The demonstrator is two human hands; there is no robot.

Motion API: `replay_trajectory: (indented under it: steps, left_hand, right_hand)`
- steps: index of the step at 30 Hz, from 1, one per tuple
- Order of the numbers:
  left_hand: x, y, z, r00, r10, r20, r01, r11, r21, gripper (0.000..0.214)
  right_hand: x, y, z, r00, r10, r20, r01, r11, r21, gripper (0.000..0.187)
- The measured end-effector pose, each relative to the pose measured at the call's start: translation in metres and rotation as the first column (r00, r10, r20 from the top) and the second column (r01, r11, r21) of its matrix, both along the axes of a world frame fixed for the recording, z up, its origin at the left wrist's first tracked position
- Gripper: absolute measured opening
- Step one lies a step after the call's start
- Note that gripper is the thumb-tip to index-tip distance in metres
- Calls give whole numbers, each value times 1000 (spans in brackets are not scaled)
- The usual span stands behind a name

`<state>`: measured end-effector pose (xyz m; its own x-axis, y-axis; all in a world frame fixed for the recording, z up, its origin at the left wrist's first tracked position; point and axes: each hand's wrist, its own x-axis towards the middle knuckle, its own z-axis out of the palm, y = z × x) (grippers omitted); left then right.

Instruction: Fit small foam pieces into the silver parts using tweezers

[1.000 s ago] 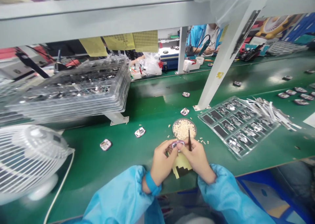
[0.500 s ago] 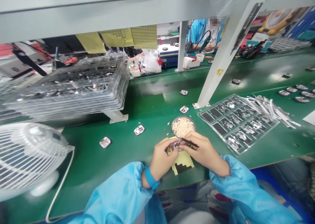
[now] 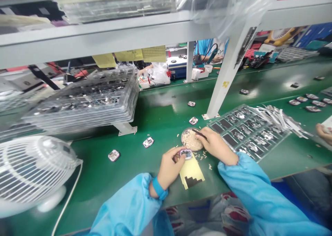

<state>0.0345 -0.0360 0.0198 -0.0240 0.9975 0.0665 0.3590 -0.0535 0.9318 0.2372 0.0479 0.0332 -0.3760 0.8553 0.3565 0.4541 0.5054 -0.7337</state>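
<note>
Between the thumb and fingers of my left hand [image 3: 171,165] is a small purple-rimmed device housing [image 3: 186,154], its inside facing up. My right hand [image 3: 216,144] is closed around dark tweezers [image 3: 200,134], whose tips are over a round dish [image 3: 183,144] of tiny pale pieces. Whether the tips grip a piece is too small to tell. Several more pale pieces lie loose on the green table beside the dish. Below the housing lies a yellow sheet [image 3: 193,168] with dark rectangular patches.
A clear tray [image 3: 249,132] of parts, topped by white strips [image 3: 281,120], lies to the right. More housings [image 3: 148,142] dot the table. At left stand a white fan [image 3: 38,170] and stacked trays [image 3: 85,101]. A shelf post [image 3: 223,87] rises ahead. Another person's hand [image 3: 323,133] shows at far right.
My right hand has moved away from the housing, up and right, bringing the tweezers over the dish. My left hand still holds the housing. Another person's hand has appeared at the right edge.
</note>
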Motion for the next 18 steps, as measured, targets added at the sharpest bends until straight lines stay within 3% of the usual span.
replay_trajectory:
  steps: [4,6,10,13,15,18]
  left_hand:
    - [0,0,-5,998,-1,61,3,999,-35,30]
    - [0,-3,-5,1000,-17,21,17,1000,-6,29]
    - [-6,8,4,983,-61,-171,80,991,110,29]
    - [-24,53,19,934,18,-357,52,981,185,30]
    - [-37,100,31,802,131,-583,-52,987,150,33]
    - [-46,172,43,715,157,-681,-135,987,86,28]
  right_hand:
    - [-7,-17,-4,986,131,-102,-132,991,-9,25]
    - [-11,-29,-5,971,160,-175,-162,987,2,17]
    - [-2,-44,-6,966,39,-255,-49,998,-31,16]
    - [17,-50,-10,950,-44,-310,22,997,-73,20]
    - [28,-53,-15,947,-74,-314,46,994,-97,23]
    - [38,-58,-22,963,-74,-261,62,997,-56,19]
